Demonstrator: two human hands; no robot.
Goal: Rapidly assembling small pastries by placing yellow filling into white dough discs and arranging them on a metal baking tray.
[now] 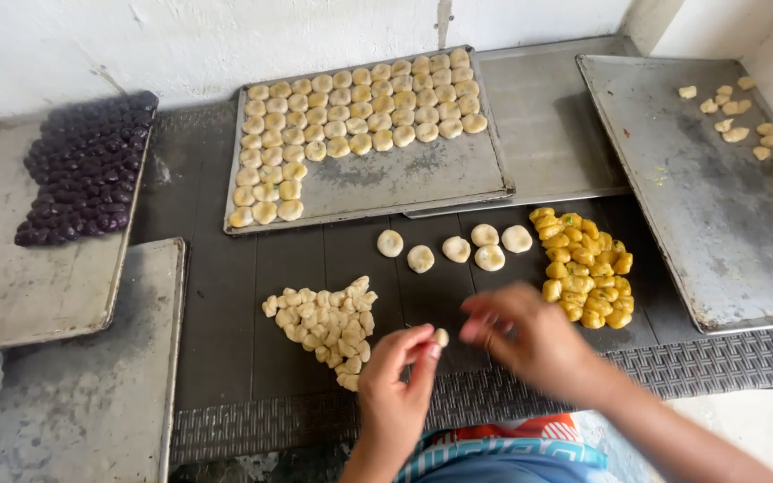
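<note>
The left hand (pixel 395 385) was raised over the front edge of the dark table (pixel 225 295), its thumb and fingertips pinched shut on a small dough piece (pixel 441 337) that stuck out at the top of the grip. The right hand (pixel 530 340) hovered just beside it, blurred by motion, fingers curled inward toward the left one; whether it held anything could not be told.

To the left of the hands lay a pile of pale dough pieces (pixel 324 324), heaped loosely on the table. To the right, near the right hand, sat a pile of yellow filling pieces (pixel 586 277). Between the two piles, farther from the person, six round filled balls (pixel 454 247) lay in a loose row on the bare table, apart from one another.

Behind them a metal tray (pixel 404 179) held many rows of the same pale balls, packed along its far and left sides, the near right part bare. A second tray (pixel 11 277) on the far left carried a block of dark purple balls (pixel 87 170) in its upper corner. A large tray (pixel 709 206) on the right had a few scattered pale scraps (pixel 744 125) along its far edge. A woven mat (pixel 709 362) ran along the front of the table
</note>
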